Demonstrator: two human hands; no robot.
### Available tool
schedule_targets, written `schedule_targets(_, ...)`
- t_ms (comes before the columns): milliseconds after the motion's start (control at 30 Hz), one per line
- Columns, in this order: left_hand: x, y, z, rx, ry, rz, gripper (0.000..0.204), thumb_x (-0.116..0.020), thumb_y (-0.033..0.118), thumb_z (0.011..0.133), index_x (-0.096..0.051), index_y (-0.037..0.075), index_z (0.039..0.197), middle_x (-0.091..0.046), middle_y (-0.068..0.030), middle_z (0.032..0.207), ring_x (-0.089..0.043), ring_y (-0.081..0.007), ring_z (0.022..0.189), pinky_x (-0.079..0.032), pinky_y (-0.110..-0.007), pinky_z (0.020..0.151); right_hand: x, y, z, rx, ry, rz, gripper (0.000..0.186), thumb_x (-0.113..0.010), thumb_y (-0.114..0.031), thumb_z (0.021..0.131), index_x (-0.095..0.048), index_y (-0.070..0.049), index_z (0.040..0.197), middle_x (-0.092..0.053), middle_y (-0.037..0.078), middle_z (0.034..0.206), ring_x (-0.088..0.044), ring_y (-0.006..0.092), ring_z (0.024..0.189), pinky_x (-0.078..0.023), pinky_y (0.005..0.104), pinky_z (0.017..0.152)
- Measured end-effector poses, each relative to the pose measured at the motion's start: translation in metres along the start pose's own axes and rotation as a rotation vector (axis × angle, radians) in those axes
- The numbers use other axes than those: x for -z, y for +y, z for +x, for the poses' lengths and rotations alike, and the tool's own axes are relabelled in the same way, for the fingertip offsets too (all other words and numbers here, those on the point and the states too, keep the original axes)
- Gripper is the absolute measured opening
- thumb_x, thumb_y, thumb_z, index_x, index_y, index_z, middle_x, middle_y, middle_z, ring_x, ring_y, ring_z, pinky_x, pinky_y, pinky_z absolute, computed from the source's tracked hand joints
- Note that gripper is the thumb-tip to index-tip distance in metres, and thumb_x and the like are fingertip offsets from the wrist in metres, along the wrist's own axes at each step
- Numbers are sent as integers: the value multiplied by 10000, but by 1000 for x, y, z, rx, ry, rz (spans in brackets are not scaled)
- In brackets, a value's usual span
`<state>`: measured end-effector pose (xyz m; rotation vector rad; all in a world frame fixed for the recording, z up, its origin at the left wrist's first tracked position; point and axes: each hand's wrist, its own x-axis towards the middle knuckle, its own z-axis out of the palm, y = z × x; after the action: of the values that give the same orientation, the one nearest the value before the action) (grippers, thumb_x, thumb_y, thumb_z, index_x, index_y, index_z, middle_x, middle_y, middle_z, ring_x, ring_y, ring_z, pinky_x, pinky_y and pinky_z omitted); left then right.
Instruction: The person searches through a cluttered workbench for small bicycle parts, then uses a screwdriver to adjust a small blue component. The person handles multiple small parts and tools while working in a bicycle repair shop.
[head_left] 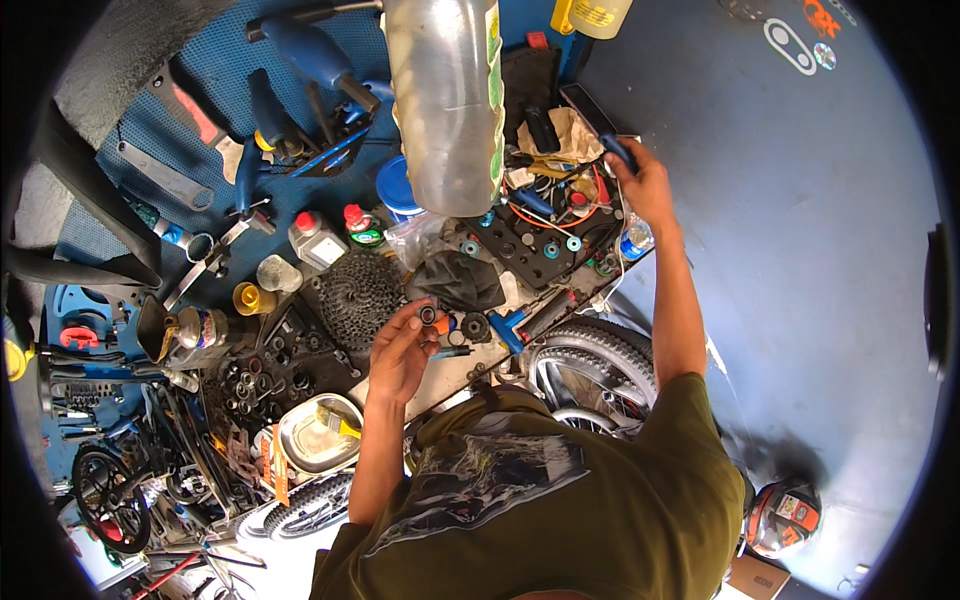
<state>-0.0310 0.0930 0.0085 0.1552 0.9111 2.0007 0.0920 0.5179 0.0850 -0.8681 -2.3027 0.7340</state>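
Observation:
At the middle of the bench, my left hand (400, 350) pinches a small black ring (428, 315), with a small orange piece (443, 326) beside it. Below and right of it lie a dark cog-like disc (476, 327) and a blue T-shaped tool (508, 332). My right hand (645, 183) is raised at the upper right of the bench, gripping a dark blue handle (618, 152); its far end is hard to make out. Near it are a black parts mat (545, 265) and a pale crumpled paper (572, 135).
A clear hanging bottle (440, 110) is above the bench. Tool panel (195, 140) at left, chain pile (355, 300) and metal tray with brush (300, 435) on the cluttered bench. Bicycle wheels (600, 350) stand under its edge; a helmet (785, 515) is at lower right, beside a blue-grey wall (800, 250).

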Motion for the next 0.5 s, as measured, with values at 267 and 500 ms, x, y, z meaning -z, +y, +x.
schedule_targets(267, 0, 2, 0, -9, -27, -25, 351, -646, 183, 978, -613, 20, 1287, -698, -96, 1142, -575, -119, 848, -464, -292, 719, -21, -95, 8, 121, 324, 873, 316, -607, -275, 1026, -621, -19, 1211, -529, -56, 733, -369, 3, 571, -269, 191, 494)
schedule_targets(500, 2, 6, -8, -69, -12, -25, 354, -644, 174, 977, -608, 14, 1292, -696, -78, 1101, -576, -120, 848, -467, -297, 721, -80, -192, 35, 494, 308, 584, 307, -649, -244, 983, -643, -6, 1177, -703, 112, 943, -632, 139, 828, -509, 293, 743)
